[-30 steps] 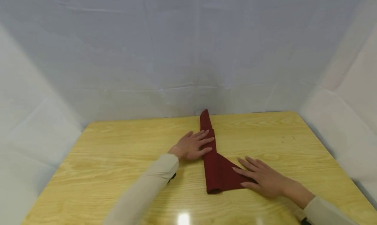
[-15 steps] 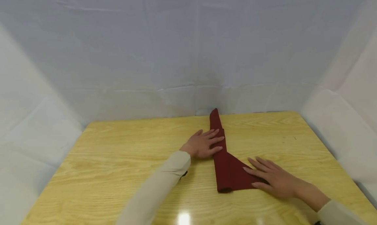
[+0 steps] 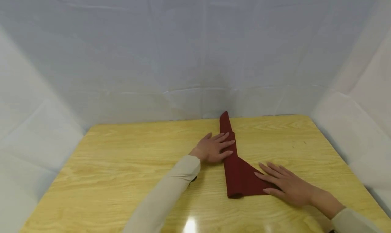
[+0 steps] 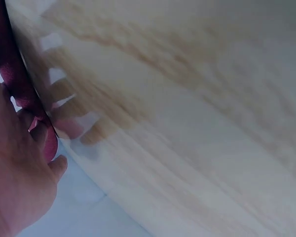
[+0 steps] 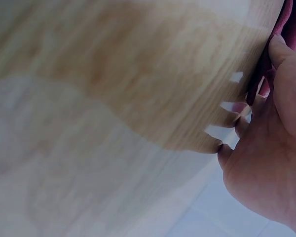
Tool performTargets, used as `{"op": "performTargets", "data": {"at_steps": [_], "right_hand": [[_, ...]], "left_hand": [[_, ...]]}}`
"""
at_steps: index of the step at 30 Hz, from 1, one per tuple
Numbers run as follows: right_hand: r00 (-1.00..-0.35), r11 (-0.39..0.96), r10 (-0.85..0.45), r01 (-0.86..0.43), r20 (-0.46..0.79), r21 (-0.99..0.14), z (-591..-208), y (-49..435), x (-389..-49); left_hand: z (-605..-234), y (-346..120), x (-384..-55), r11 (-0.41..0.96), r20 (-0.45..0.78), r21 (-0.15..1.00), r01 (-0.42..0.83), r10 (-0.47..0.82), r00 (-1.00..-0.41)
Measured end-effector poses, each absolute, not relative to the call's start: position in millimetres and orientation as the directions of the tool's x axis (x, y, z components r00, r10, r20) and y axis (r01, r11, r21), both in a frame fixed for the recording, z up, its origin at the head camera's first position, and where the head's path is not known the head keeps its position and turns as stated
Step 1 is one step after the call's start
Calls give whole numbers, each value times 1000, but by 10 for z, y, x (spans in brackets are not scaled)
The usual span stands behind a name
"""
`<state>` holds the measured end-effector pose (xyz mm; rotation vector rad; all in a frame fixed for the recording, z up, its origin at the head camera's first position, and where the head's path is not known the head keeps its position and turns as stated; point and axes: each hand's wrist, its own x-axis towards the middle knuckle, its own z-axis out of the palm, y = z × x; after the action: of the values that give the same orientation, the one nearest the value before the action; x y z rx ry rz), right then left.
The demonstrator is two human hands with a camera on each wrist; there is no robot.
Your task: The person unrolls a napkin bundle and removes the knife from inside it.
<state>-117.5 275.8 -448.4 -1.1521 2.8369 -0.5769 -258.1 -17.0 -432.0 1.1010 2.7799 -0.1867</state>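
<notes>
Cloth [image 3: 233, 175], dark red, lies right of the middle of the surface [image 3: 122, 165] in the head view, a narrow roll [image 3: 231, 182] along its left side and a flat triangular flap [image 3: 250, 178] spreading rightward near the person. Its far tip reaches the surface's back edge, in front of the pale backdrop [image 3: 183, 63]; whether it touches that backdrop, I cannot tell. The left hand [image 3: 213, 149] lies across the upper half of the roll, fingers straight and fanned apart, gripping nothing; spread like that, it probably shares its pressure along the roll so the layers do not spring loose. The right hand [image 3: 288, 185] rests its extended fingers on the flap's outer corner, also without a grasp, which would plausibly keep the flap taut and anchored against any pull from the roll. In the left wrist view, that hand reaches along the left margin to the cloth, fingers slightly parted, with finger reflections on the glossy surface; the exact contact is partly hidden. In the right wrist view, the other hand's fingers and thumb meet the cloth's edge at the upper right, without curling round it, which suits light pressing rather than lifting.
</notes>
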Motion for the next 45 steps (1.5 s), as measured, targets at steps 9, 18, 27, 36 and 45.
{"op": "performTargets", "data": {"at_steps": [9, 18, 27, 36, 45], "right_hand": [[-738, 670, -664, -658, 121, -343, -4523, 2800, -1175], [-759, 684, -643, -628, 98, -372, -4507, 2801, -1152], [-737, 659, -667, -653, 110, -373, -4482, 2745, -1187], [-744, 670, -662, -642, 90, -372, -4442, 2720, -1176], [-732, 668, -676, -658, 88, -346, -4452, 2736, -1205]], "left_hand": [[-4260, -79, -2448, 730, -85, -152, 666, 662, -745], [-4192, 144, -2238, 672, -67, -129, 729, 728, -682], [-4182, 201, -2145, 678, -166, -124, 724, 706, -689], [-4109, 91, -2138, 693, -193, -135, 708, 682, -705], [-4077, -88, -2151, 705, -164, -127, 698, 679, -716]]}}
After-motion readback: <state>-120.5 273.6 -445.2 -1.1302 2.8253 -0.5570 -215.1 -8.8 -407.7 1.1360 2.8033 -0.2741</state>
